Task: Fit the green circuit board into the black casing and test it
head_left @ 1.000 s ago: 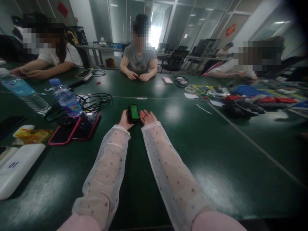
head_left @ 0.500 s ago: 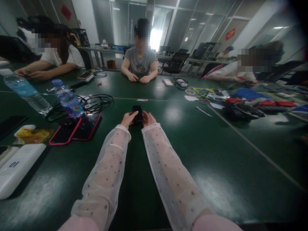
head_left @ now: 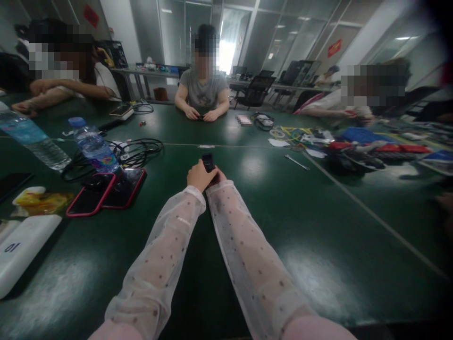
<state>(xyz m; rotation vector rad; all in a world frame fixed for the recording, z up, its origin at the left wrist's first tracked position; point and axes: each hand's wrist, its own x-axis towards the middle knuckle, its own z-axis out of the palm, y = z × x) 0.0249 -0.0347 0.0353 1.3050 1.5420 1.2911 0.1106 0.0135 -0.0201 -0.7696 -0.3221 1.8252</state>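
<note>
While the left hand [head_left: 200,175] and right hand [head_left: 221,175] are gripping a small black rectangular device [head_left: 207,161], glossy green worktop [head_left: 318,226] is extending rightward.

Green table [head_left: 318,226], white star-dotted sleeves [head_left: 161,259], pink-edged phones [head_left: 91,196], blue bottle cap [head_left: 77,123]

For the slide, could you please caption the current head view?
Two hands hold a small black device above a green table.
</note>
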